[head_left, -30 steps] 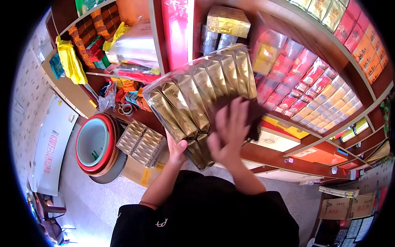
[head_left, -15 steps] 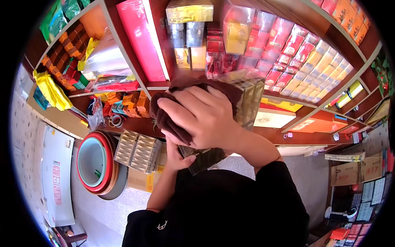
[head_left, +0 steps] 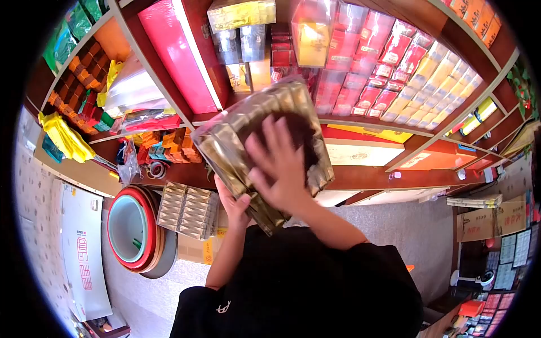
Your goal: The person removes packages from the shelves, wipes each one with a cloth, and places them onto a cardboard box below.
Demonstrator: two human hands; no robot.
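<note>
A clear-wrapped pack of gold boxes [head_left: 221, 147] is held tilted in front of my chest, its broad face turned up towards me. My left hand [head_left: 234, 205] is closed on its lower left edge, with the thumb on the near side. On the broad face lies a dark brown cloth [head_left: 304, 130]. Over that cloth my right hand [head_left: 277, 163] holds it against the wrapping, with fingers somewhat spread and blurred by motion. The underside of the pack and part of the cloth are hidden.
Shelves behind the pack hold red and yellow packets [head_left: 389, 50] and a tall pink-red box [head_left: 177, 56]. At the lower left are stacked tubs [head_left: 149, 228], a second wrapped gold pack [head_left: 187, 209] on a carton, and a long white box [head_left: 84, 248].
The pack has turned so its broad face shows. My right hand, bunched around the cloth before, now lies flatter over it, lower and slightly to the right.
</note>
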